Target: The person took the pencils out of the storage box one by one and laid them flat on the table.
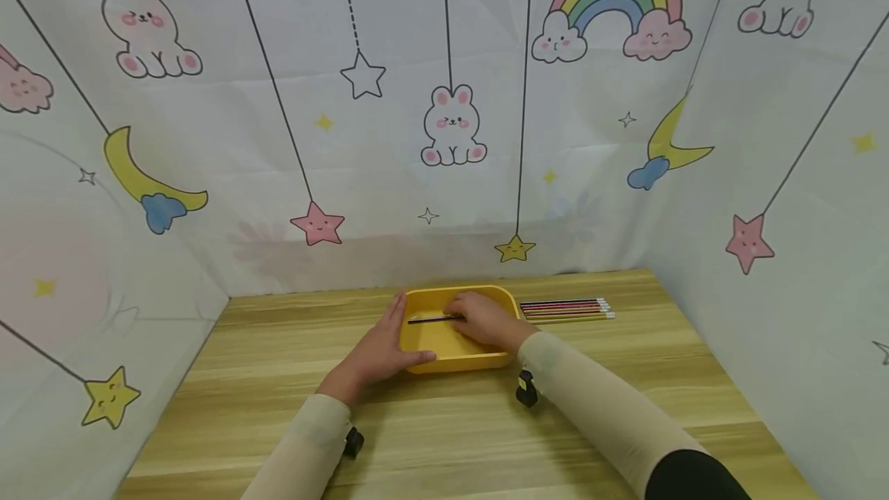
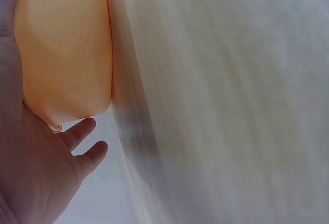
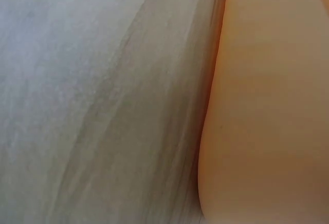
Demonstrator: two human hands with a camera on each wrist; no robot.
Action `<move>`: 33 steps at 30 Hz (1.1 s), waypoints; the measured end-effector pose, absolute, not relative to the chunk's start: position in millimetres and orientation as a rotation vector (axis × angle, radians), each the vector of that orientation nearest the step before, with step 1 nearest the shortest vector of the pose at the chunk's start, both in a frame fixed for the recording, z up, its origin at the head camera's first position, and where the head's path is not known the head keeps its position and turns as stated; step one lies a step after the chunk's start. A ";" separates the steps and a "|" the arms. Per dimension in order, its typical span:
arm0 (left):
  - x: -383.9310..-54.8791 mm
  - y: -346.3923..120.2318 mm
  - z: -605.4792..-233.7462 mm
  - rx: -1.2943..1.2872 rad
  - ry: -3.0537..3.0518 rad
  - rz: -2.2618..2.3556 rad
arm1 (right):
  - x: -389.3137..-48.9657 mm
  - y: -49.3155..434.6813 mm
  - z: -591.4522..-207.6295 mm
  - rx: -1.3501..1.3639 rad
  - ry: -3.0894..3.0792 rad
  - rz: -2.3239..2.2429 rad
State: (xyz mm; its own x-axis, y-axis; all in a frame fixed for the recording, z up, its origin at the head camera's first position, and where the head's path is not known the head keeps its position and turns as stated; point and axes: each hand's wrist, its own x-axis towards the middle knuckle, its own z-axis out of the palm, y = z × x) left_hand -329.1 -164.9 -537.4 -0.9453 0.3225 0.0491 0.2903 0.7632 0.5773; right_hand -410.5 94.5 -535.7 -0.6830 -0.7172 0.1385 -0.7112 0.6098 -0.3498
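Observation:
A yellow plastic tray with rounded corners sits near the back of the table. My left hand holds its left end, thumb over the front rim and fingers along the left side. In the left wrist view, that hand wraps round the outside of the tray corner. My right hand reaches inside the tray and pinches a dark pencil, which points left. The right wrist view has only the tray's outer wall and table; the right hand is hidden there.
Just right of the tray, several pencils with white eraser ends lie side by side. Wood-grain table stretches in front. A white cloth wall with cartoon prints encloses the back and both sides.

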 end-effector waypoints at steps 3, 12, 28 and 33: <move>-329.3 -164.7 -537.9 0.501 2.896 0.941 | -409.2 94.4 -534.5 -1.243 2.794 -0.602; -329.0 -165.2 -538.9 0.504 2.902 0.928 | -411.3 95.7 -537.9 -1.285 2.766 -0.628; -329.3 -166.2 -540.9 0.489 2.909 0.917 | -415.1 93.5 -540.1 -1.359 2.701 -0.664; -330.6 -166.0 -540.8 0.481 2.905 0.931 | -415.5 93.3 -538.4 -1.372 2.691 -0.646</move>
State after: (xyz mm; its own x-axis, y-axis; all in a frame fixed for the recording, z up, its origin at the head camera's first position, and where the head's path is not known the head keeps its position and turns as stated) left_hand -330.6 -166.0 -540.8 -0.9500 0.3092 0.0436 0.2770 0.7698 0.5750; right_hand -415.5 93.3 -538.4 -0.6042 -0.7845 0.1396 -0.7624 0.5182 -0.3876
